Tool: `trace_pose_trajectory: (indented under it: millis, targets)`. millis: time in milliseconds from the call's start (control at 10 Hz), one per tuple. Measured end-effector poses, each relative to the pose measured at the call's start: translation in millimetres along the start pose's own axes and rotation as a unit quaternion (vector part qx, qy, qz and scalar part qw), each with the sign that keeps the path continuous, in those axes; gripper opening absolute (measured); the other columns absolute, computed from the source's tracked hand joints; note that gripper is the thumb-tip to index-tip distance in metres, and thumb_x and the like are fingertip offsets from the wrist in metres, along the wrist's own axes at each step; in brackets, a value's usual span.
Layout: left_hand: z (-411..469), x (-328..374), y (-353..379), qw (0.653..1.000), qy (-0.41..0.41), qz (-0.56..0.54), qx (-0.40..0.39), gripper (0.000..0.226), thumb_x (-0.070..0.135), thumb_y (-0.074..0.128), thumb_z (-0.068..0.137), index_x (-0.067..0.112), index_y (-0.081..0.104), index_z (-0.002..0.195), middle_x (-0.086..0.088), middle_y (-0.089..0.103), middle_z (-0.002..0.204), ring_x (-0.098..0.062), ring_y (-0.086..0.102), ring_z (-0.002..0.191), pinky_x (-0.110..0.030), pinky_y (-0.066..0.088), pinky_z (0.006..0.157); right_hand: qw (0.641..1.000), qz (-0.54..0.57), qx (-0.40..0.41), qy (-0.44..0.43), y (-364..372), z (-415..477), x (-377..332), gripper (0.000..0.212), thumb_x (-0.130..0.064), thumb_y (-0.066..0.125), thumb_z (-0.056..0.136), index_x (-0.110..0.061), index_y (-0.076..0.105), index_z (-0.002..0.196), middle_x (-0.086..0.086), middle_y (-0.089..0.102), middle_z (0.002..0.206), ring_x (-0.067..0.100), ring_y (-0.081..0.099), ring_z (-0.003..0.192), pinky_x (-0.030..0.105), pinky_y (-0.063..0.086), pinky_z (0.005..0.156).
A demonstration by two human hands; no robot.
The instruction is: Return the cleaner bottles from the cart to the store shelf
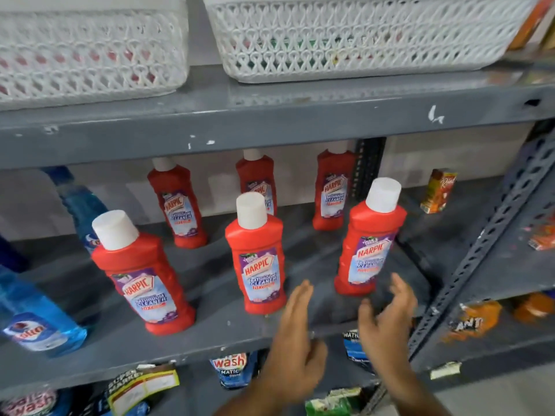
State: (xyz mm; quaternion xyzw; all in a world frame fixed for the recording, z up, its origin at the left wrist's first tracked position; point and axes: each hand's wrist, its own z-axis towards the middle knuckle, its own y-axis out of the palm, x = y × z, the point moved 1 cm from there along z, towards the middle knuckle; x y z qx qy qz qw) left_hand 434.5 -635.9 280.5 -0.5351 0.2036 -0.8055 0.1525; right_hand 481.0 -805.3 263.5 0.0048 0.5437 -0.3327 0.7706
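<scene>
Several red cleaner bottles with white caps stand upright on the grey store shelf point(222, 319). Three are in a front row: one at the left point(141, 277), one in the middle point(256, 259), one at the right point(371, 241). Three more stand behind them near the back wall, the nearest to the left being point(177, 205). My left hand point(295, 337) and my right hand point(387, 319) hover at the shelf's front edge, fingers spread, holding nothing. They sit just below and between the middle and right front bottles, not touching them. The cart is out of view.
Blue glass-cleaner bottles point(36, 313) lean at the shelf's left end. Two white lattice baskets point(345, 40) sit on the shelf above. A small orange carton point(437, 190) stands at the right. Detergent pouches point(231, 367) fill the shelf below. A perforated steel upright point(480, 244) borders the right side.
</scene>
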Motion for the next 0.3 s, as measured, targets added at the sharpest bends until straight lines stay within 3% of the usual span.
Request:
trace_pose_trajectory:
  millis: [100,200,300]
  targets:
    - [44,14,31,0.985,-0.141,-0.073,-0.073,0.079,-0.005,0.046,0.081,0.014,0.011,0.148,0.000,0.010,0.159,-0.012,0.010,0.147,-0.021,0.010,0.119,0.987,-0.017,-0.144,0.065,-10,27,9,0.064,0.007,0.057,0.079,-0.005,0.037,0.138,0.019,0.052,0.135,0.032,0.049,0.126,0.037,0.037,0.103]
    - [70,24,45,0.975,-0.157,-0.117,-0.101,0.074,-0.011,0.042,0.073,0.018,0.033,0.141,-0.005,0.043,0.146,-0.014,0.039,0.134,-0.026,0.027,0.114,0.978,-0.005,-0.209,0.025,-6,35,10,0.070,0.009,0.054,0.075,-0.015,0.037,0.139,0.006,0.058,0.129,0.021,0.053,0.118,0.030,0.038,0.096]
    - [71,27,47,0.980,-0.148,-0.084,-0.099,0.078,-0.010,0.043,0.072,0.020,0.030,0.142,-0.002,0.040,0.147,-0.012,0.035,0.136,-0.027,0.025,0.116,0.977,-0.010,-0.210,0.030,-8,37,13,0.076,0.008,0.054,0.075,-0.018,0.032,0.142,0.006,0.055,0.132,0.020,0.052,0.120,0.031,0.038,0.098]
